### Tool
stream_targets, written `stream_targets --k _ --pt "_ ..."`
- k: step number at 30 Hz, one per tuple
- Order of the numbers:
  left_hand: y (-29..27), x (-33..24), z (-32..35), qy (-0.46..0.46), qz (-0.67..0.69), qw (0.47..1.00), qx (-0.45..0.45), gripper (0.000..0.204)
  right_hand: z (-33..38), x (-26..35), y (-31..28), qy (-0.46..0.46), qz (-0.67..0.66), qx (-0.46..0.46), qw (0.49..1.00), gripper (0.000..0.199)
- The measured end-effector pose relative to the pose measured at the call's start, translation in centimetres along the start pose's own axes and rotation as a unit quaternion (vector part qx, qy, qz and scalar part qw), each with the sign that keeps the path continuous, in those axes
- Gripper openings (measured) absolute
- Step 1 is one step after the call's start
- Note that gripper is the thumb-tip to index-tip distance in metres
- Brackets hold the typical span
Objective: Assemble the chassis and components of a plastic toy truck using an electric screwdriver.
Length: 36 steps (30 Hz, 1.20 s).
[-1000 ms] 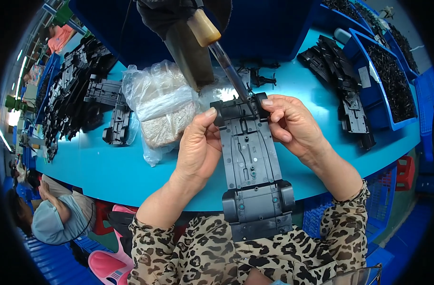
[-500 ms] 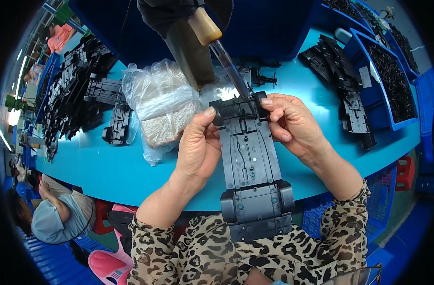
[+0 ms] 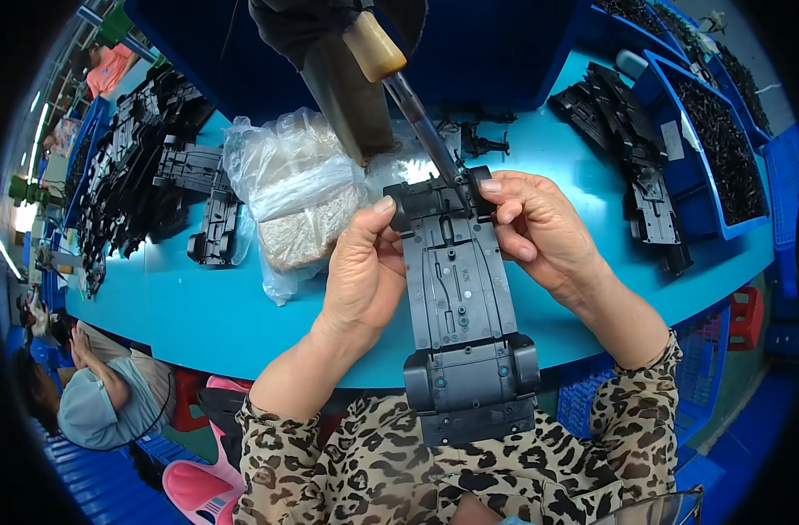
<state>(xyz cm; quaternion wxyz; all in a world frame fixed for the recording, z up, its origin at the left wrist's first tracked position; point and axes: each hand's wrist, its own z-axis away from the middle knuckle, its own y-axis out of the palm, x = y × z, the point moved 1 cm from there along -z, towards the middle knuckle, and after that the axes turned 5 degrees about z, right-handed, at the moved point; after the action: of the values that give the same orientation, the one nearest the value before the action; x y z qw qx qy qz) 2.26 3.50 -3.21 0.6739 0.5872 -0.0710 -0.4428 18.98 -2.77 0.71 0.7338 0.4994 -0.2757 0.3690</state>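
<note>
Between my hands is a black plastic toy car chassis (image 3: pixel 459 297), its wheel arches at both ends and its long axis pointing toward me. My left hand (image 3: pixel 364 267) grips the far left corner, thumb on top beside the wheel arch. At the far right corner, my right hand (image 3: pixel 539 229) pinches the edge with thumb and fingers. A soldering-iron-like tool (image 3: pixel 421 118) with a wooden handle and a metal shaft slants down from above. Its tip meets the chassis near the far right wheel arch; the exact contact point is hard to see.
A plastic-wrapped bundle (image 3: pixel 299 197) lies left of my hands on the blue table (image 3: pixel 303 337). Stacked black chassis (image 3: pixel 133 149) are at the left, more black parts (image 3: pixel 627 149) at the right. A blue bin (image 3: pixel 723 149) holds small dark pieces. Another person (image 3: pixel 115 389) sits at lower left.
The chassis and my hands have shifted very slightly left. The tool hangs nearly the same, its tip still at the far end of the chassis.
</note>
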Motion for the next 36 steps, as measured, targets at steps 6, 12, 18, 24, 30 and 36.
stream_targets --k 6,12,18,24,30,36 --pt "-0.1 0.0 0.0 0.007 -0.005 1.0 -0.006 0.016 -0.1 -0.2 -0.1 -0.005 0.0 0.011 1.0 0.013" --pt "-0.2 0.0 0.0 0.002 -0.005 1.0 0.0 0.017 -0.2 -0.2 0.0 -0.002 0.006 0.0 1.0 0.014" --pt "0.7 0.1 0.2 0.013 -0.012 0.999 -0.04 0.014 -0.2 -0.2 0.0 -0.005 0.004 0.002 1.0 0.015" --pt "0.8 0.2 0.2 0.026 -0.026 0.998 -0.056 0.011 -0.2 -0.3 0.0 -0.001 -0.001 0.006 1.0 0.016" --pt "0.7 0.1 0.3 0.018 -0.024 0.998 -0.05 0.011 -0.2 -0.5 0.0 -0.009 -0.006 0.01 1.0 0.016" --pt "0.8 0.1 0.3 0.025 -0.024 0.998 -0.055 0.012 -0.2 -0.4 0.1 -0.003 0.001 -0.001 1.0 0.016"
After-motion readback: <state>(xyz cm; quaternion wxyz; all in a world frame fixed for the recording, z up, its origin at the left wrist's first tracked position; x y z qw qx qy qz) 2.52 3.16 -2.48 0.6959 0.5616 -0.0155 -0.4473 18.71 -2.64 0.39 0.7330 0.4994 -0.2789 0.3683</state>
